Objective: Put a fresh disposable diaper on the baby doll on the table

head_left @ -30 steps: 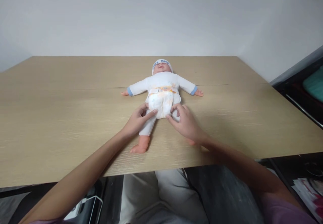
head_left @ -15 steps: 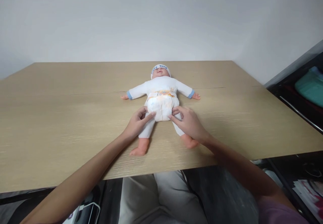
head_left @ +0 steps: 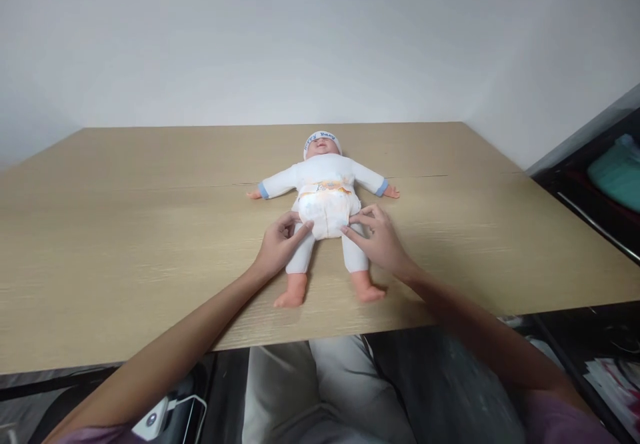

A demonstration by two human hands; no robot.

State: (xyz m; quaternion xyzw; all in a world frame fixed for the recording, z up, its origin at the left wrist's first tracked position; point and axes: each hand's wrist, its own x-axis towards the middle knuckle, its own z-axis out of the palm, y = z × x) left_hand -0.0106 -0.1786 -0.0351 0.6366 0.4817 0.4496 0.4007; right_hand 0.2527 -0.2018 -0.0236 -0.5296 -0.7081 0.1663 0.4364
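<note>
A baby doll (head_left: 326, 172) in a white suit and cap lies on its back on the wooden table (head_left: 125, 231), arms spread, feet toward me. It wears a white diaper (head_left: 327, 209) with orange print. My left hand (head_left: 277, 247) pinches the diaper's lower left edge at the doll's thigh. On the other side, my right hand (head_left: 381, 239) has its fingertips on the diaper's lower right edge, fingers curled.
The table's near edge runs just below the doll's feet, above my lap. A dark shelf (head_left: 590, 191) with a teal item stands at the right. A white device with a cable (head_left: 167, 414) lies under the table at the lower left.
Both hands slid slightly up along the diaper's leg edges. The right hand moved off the doll's right leg, so that leg and foot now show. The camera view shifted a little.
</note>
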